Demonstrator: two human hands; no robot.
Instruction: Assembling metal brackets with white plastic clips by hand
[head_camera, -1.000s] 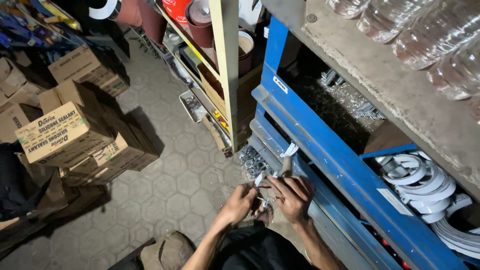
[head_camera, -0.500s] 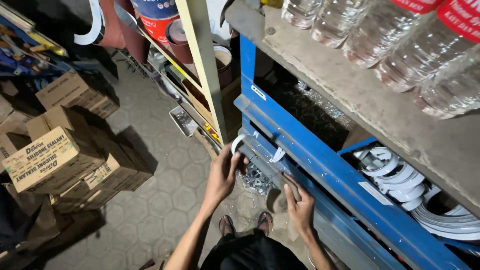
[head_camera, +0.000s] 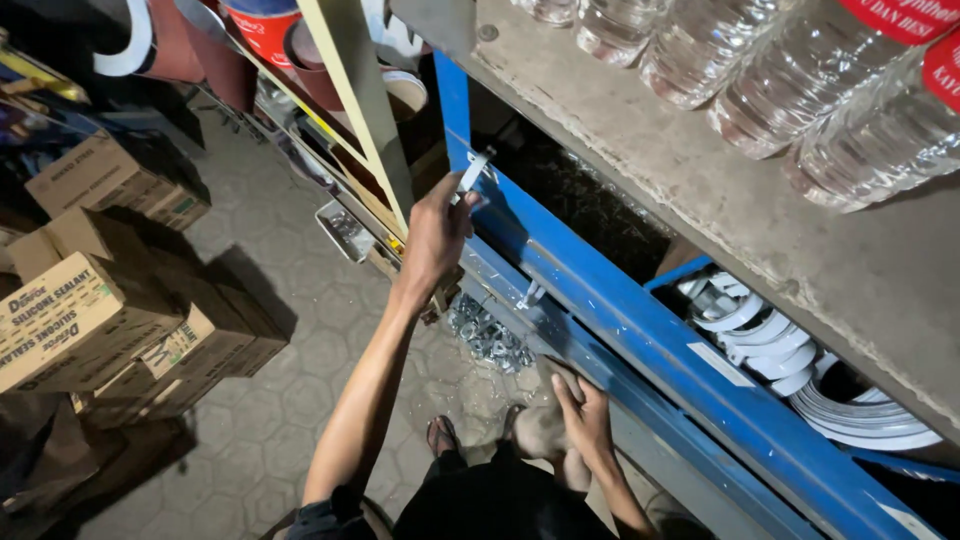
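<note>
We hold our left hand (head_camera: 437, 232) raised to the blue shelf rail (head_camera: 640, 330), fingers pinched shut on a small white clip (head_camera: 470, 175) at the rail's upper edge, while our right hand (head_camera: 585, 420) rests low and loosely open, holding nothing, near the metal clamps (head_camera: 488, 335).
</note>
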